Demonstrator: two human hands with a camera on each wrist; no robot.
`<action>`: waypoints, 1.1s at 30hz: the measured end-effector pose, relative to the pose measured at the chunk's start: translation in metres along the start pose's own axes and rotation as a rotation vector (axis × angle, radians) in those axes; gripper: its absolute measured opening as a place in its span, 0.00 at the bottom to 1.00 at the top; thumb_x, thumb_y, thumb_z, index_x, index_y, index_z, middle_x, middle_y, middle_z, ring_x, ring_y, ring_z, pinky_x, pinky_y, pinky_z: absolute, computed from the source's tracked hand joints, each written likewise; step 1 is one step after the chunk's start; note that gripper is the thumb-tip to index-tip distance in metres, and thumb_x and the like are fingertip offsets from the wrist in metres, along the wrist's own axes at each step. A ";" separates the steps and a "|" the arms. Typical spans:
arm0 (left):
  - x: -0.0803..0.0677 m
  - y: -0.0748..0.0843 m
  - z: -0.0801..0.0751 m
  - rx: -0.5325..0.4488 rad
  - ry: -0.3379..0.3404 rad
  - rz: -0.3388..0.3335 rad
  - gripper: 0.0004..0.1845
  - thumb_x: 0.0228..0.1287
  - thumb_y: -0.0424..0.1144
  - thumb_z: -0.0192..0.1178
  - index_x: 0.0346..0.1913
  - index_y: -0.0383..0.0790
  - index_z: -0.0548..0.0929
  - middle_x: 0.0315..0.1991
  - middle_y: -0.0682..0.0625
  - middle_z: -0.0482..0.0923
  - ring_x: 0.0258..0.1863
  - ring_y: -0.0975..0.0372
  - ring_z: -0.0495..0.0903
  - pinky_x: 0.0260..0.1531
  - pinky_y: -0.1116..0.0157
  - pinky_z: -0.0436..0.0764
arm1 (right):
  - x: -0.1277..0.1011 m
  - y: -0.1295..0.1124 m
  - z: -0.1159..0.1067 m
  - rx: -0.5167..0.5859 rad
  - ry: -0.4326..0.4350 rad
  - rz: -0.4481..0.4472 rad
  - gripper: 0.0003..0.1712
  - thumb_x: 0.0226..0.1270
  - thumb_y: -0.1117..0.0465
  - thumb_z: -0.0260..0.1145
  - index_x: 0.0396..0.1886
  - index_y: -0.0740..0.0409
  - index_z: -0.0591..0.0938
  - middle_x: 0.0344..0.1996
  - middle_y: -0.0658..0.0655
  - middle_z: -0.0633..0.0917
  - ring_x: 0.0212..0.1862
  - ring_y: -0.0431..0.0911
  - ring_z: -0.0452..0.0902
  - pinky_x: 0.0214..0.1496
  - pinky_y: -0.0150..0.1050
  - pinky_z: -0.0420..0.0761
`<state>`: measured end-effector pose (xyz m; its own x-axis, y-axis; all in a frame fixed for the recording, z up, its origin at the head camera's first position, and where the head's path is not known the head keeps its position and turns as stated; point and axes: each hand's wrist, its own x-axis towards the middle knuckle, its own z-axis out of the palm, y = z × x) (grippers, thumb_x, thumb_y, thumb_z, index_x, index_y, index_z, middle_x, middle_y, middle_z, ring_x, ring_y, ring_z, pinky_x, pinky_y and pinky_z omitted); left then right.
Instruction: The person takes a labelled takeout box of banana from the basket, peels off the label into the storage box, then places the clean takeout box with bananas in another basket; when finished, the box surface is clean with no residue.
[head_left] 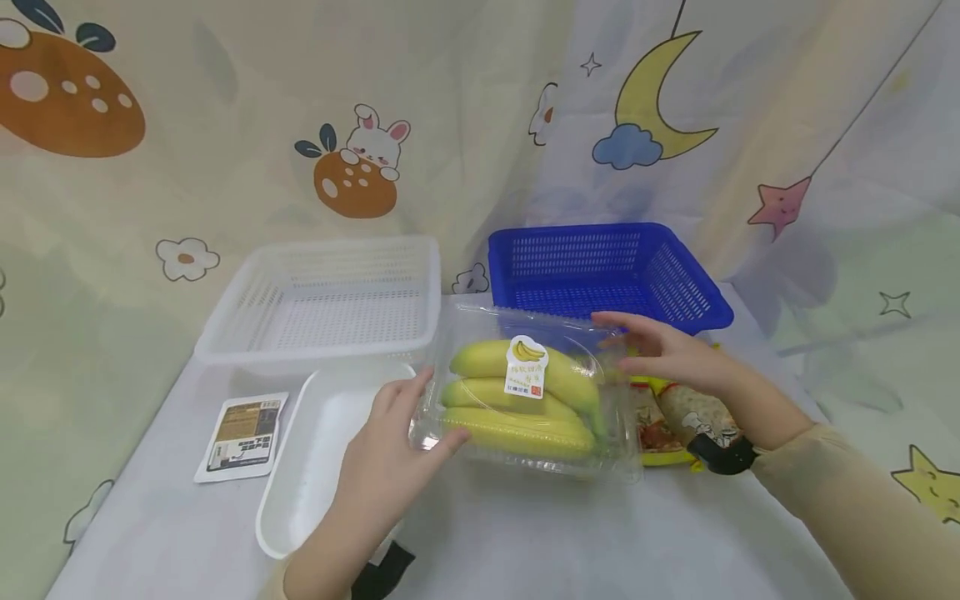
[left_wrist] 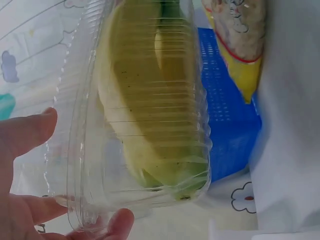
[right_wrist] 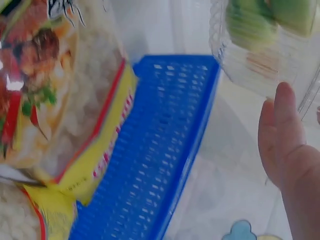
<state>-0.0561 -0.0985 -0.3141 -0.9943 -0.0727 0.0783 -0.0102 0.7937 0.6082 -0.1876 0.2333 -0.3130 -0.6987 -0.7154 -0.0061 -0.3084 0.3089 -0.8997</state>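
Observation:
A clear plastic clamshell box (head_left: 618, 442) with several yellow bananas (head_left: 517, 433) inside is in the middle of the head view, its labelled lid facing me. My left hand (head_left: 390, 450) holds its left end; the left wrist view shows fingertips (left_wrist: 120, 225) at the box's rim, with the thumb spread on the other side. My right hand (head_left: 675, 354) grips the upper right corner, thumb at the front. In the right wrist view that hand's fingers (right_wrist: 285, 110) reach the corner of the box. The white label (head_left: 527, 367) shows a banana picture.
A white basket (head_left: 431, 333) stands back left, a blue basket (head_left: 705, 312) back right. At left are a white oblong tray (head_left: 300, 483) and a flat printed packet (head_left: 242, 437). Yellow-edged food bags (head_left: 693, 412) lie under my right forearm. A printed curtain hangs behind.

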 end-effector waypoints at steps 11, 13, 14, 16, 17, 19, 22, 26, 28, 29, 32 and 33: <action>-0.033 -0.020 0.017 0.152 0.067 -0.022 0.40 0.45 0.68 0.59 0.62 0.54 0.68 0.51 0.55 0.72 0.33 0.66 0.78 0.17 0.69 0.67 | 0.021 0.011 0.023 -0.080 -0.112 0.130 0.36 0.64 0.61 0.58 0.69 0.59 0.55 0.67 0.65 0.58 0.63 0.61 0.62 0.53 0.41 0.78; -0.038 -0.024 0.021 0.158 0.081 -0.015 0.40 0.45 0.68 0.59 0.61 0.53 0.69 0.49 0.56 0.73 0.30 0.68 0.77 0.17 0.70 0.66 | 0.024 0.012 0.026 -0.075 -0.137 0.154 0.36 0.64 0.61 0.58 0.69 0.59 0.55 0.67 0.65 0.58 0.63 0.62 0.61 0.53 0.43 0.78; -0.041 -0.025 0.023 0.161 0.085 -0.012 0.39 0.44 0.67 0.60 0.61 0.53 0.69 0.49 0.56 0.73 0.29 0.68 0.76 0.17 0.70 0.66 | 0.025 0.013 0.027 -0.063 -0.151 0.162 0.35 0.64 0.63 0.57 0.69 0.60 0.55 0.68 0.65 0.58 0.63 0.63 0.61 0.53 0.44 0.78; -0.045 -0.028 0.027 0.170 0.093 -0.007 0.39 0.43 0.67 0.61 0.60 0.53 0.70 0.48 0.56 0.73 0.27 0.69 0.75 0.16 0.70 0.65 | 0.026 0.015 0.030 -0.060 -0.177 0.176 0.34 0.64 0.66 0.55 0.69 0.60 0.55 0.68 0.65 0.57 0.63 0.63 0.61 0.52 0.43 0.78; -0.047 -0.029 0.029 0.173 0.095 -0.004 0.39 0.43 0.67 0.61 0.59 0.52 0.70 0.47 0.56 0.74 0.26 0.70 0.74 0.16 0.70 0.65 | 0.027 0.016 0.031 -0.063 -0.187 0.186 0.34 0.63 0.67 0.55 0.69 0.59 0.55 0.68 0.65 0.57 0.63 0.63 0.62 0.51 0.41 0.78; -0.049 -0.031 0.031 0.182 0.111 0.009 0.39 0.42 0.66 0.63 0.59 0.51 0.71 0.47 0.56 0.74 0.24 0.69 0.74 0.16 0.70 0.65 | 0.028 0.019 0.033 -0.075 -0.201 0.186 0.34 0.62 0.70 0.53 0.69 0.60 0.56 0.67 0.65 0.58 0.61 0.63 0.64 0.48 0.38 0.78; -0.051 -0.033 0.034 0.198 0.125 0.029 0.39 0.42 0.65 0.64 0.58 0.50 0.71 0.47 0.55 0.74 0.25 0.67 0.76 0.15 0.70 0.67 | 0.029 0.023 0.036 -0.094 -0.212 0.181 0.35 0.60 0.71 0.52 0.68 0.61 0.56 0.67 0.66 0.58 0.60 0.62 0.66 0.42 0.34 0.77; -0.055 -0.036 0.037 0.232 0.150 0.049 0.39 0.41 0.65 0.64 0.57 0.49 0.72 0.46 0.55 0.74 0.23 0.66 0.77 0.14 0.70 0.67 | 0.031 0.027 0.038 -0.105 -0.214 0.163 0.35 0.58 0.71 0.52 0.68 0.62 0.57 0.67 0.65 0.58 0.60 0.60 0.66 0.47 0.40 0.77; -0.056 -0.037 0.038 0.248 0.165 0.062 0.38 0.41 0.65 0.64 0.56 0.49 0.73 0.45 0.55 0.74 0.22 0.66 0.77 0.13 0.71 0.66 | 0.031 0.028 0.039 -0.124 -0.211 0.155 0.35 0.58 0.71 0.52 0.68 0.61 0.58 0.68 0.64 0.59 0.61 0.59 0.65 0.54 0.46 0.75; -0.056 -0.037 0.039 0.255 0.171 0.070 0.38 0.41 0.65 0.63 0.56 0.49 0.73 0.45 0.55 0.74 0.22 0.66 0.77 0.12 0.71 0.66 | 0.031 0.029 0.040 -0.136 -0.210 0.155 0.35 0.58 0.71 0.52 0.68 0.61 0.58 0.67 0.63 0.59 0.61 0.59 0.65 0.57 0.50 0.73; -0.057 -0.039 0.041 0.274 0.189 0.093 0.38 0.41 0.65 0.64 0.54 0.47 0.74 0.43 0.55 0.75 0.22 0.65 0.77 0.12 0.72 0.66 | 0.032 0.030 0.041 -0.158 -0.211 0.161 0.33 0.59 0.70 0.53 0.67 0.61 0.60 0.67 0.64 0.60 0.61 0.59 0.66 0.58 0.52 0.72; -0.057 -0.039 0.042 0.280 0.195 0.099 0.38 0.41 0.65 0.64 0.54 0.46 0.74 0.43 0.55 0.76 0.22 0.65 0.78 0.12 0.72 0.66 | 0.032 0.031 0.042 -0.163 -0.214 0.163 0.33 0.59 0.70 0.53 0.67 0.61 0.60 0.67 0.64 0.61 0.60 0.59 0.66 0.57 0.51 0.73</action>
<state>-0.0031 -0.0999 -0.3754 -0.9531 -0.0799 0.2920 0.0296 0.9354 0.3524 -0.1929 0.1934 -0.3588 -0.6014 -0.7582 -0.2519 -0.3148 0.5146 -0.7975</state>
